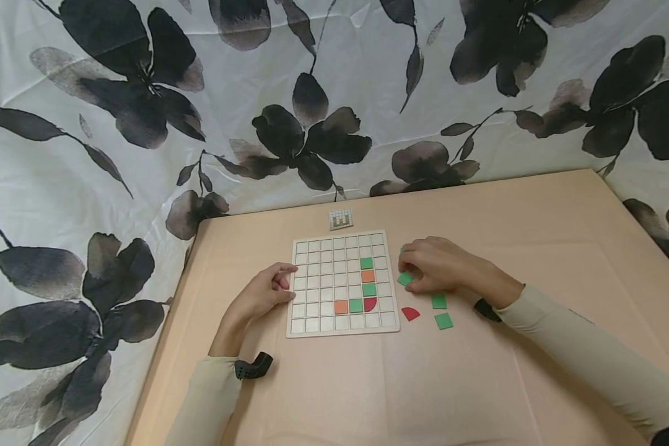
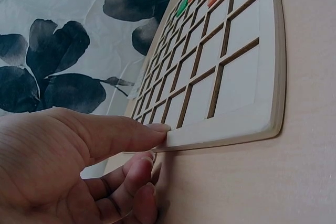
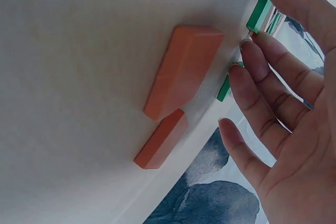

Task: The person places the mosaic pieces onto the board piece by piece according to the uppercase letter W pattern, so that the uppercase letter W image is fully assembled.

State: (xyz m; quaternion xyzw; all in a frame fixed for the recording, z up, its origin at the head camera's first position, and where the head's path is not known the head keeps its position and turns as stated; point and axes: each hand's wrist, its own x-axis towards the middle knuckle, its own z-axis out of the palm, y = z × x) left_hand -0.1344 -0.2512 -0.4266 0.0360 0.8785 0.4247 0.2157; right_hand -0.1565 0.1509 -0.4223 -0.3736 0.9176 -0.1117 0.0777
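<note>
A white grid board (image 1: pixel 342 334) with a pale wooden rim lies on the table. Green and orange square tiles and a red quarter-circle piece sit in some of its cells. My left hand (image 1: pixel 261 291) holds the board's left edge; in the left wrist view the thumb (image 2: pixel 142 134) lies on the rim, with other fingers curled beside it. Right of the board, my right hand (image 1: pixel 443 263) pinches a green square tile (image 3: pixel 259 11) between thumb and fingertips. Two orange pieces (image 3: pixel 184 72) lie on the table near this hand, hidden in the head view.
Loose green tiles (image 1: pixel 443 321) and a red quarter-circle piece (image 1: pixel 409 313) lie right of the board. A small patterned card (image 1: pixel 341 219) is behind it. The table (image 1: pixel 479 396) ends at the back against a floral cloth (image 1: pixel 312 148).
</note>
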